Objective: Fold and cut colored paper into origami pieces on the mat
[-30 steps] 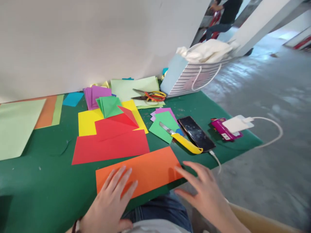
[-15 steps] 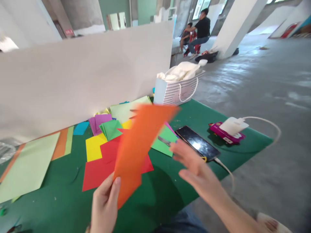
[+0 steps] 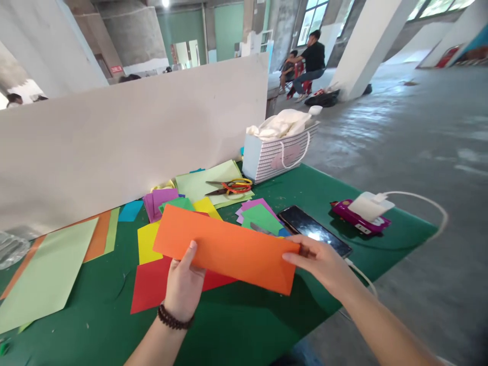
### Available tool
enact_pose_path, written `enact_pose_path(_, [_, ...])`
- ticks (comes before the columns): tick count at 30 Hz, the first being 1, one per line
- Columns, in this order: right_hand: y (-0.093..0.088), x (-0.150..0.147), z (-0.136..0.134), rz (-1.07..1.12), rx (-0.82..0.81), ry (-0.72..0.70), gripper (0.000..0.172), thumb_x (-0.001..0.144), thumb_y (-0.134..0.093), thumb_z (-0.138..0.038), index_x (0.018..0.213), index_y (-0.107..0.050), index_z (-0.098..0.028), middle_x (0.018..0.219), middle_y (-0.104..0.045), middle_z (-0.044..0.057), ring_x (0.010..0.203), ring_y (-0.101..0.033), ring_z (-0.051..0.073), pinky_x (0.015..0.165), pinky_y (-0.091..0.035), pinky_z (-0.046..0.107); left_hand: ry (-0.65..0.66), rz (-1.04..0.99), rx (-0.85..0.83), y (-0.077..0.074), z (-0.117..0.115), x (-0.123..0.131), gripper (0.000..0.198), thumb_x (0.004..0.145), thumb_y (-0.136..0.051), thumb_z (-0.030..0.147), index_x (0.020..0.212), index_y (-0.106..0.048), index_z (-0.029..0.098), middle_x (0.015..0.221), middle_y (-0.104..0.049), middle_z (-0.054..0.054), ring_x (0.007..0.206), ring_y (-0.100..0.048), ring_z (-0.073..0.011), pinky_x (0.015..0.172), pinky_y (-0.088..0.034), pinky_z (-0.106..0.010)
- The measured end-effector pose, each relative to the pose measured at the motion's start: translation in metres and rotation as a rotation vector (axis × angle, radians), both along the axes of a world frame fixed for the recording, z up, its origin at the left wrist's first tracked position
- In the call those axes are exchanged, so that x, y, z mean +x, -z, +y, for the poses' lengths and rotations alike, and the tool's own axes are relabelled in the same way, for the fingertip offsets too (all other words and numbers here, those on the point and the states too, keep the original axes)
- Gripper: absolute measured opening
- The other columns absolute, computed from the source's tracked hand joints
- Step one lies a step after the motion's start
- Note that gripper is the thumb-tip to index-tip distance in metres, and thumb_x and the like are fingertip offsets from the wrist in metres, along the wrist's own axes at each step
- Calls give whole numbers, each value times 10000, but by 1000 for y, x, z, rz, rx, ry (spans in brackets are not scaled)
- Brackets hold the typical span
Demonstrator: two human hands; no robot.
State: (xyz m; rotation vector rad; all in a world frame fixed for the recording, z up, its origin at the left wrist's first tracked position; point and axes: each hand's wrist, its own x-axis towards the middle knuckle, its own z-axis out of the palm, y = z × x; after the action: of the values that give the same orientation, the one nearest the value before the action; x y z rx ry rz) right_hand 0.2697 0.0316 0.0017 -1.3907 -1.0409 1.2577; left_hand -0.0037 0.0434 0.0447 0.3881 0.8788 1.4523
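Observation:
A long strip of orange paper (image 3: 229, 249) is held up slantwise over the table, its right end lower. My left hand (image 3: 185, 284), with a dark bead bracelet at the wrist, grips its lower edge left of the middle, thumb on top. At the strip's right end my right hand (image 3: 320, 262) pinches the upper corner between thumb and fingers. Beneath and behind the strip lie red paper (image 3: 150, 284), yellow paper (image 3: 148, 243) and green paper (image 3: 263, 217). A blade-like tip rests on the green paper; the strip hides the rest of it.
Scissors (image 3: 231, 187) lie on pale green sheets at the back. A striped paper bag (image 3: 280, 155) stands behind, beside a white board (image 3: 133, 137). To the right are a phone (image 3: 314, 231) and a purple power strip (image 3: 358, 216) with a cabled charger. Pale green paper (image 3: 49, 274) lies left.
The orange paper has swung from nearly upright to lying across in front of me. My right hand, empty and apart before, has taken hold of its right end.

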Motion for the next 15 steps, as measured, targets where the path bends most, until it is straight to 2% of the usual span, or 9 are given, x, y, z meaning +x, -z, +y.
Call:
enact_pose_path(2, [8, -1, 8, 189, 55, 220, 370, 525, -867, -396, 793, -711, -192, 775, -723, 69, 738, -679, 255, 657, -551, 345, 62, -41, -1, 5, 2, 1, 407, 778, -755, 203, 1164, -639, 261, 1221, -656, -44, 1094, -637, -226, 813, -587, -305])
enact_pose_path(5, [17, -10, 18, 289, 124, 378, 381, 557, -839, -459, 803, -700, -204, 784, -724, 65, 721, -682, 243, 658, -555, 367, 116, -89, -15, 15, 1, 5, 394, 796, -741, 200, 1167, -631, 273, 1235, -651, -36, 1079, -645, -228, 786, -594, -308])
enact_pose_path(11, [21, -22, 35, 357, 185, 509, 373, 529, -843, -462, 766, -684, -222, 761, -714, 27, 711, -675, 213, 652, -547, 353, 112, -151, -21, 27, 1, 7, 324, 849, -682, 186, 1146, -627, 303, 1198, -673, -2, 1092, -639, -219, 844, -582, -376])
enact_pose_path(15, [22, -22, 36, 388, 174, 529, 385, 495, -865, -429, 763, -685, -218, 729, -711, 21, 666, -672, 208, 609, -542, 345, 116, -150, -21, 27, 2, 8, 313, 851, -673, 192, 1144, -631, 294, 1191, -677, -5, 1102, -633, -231, 855, -575, -405])
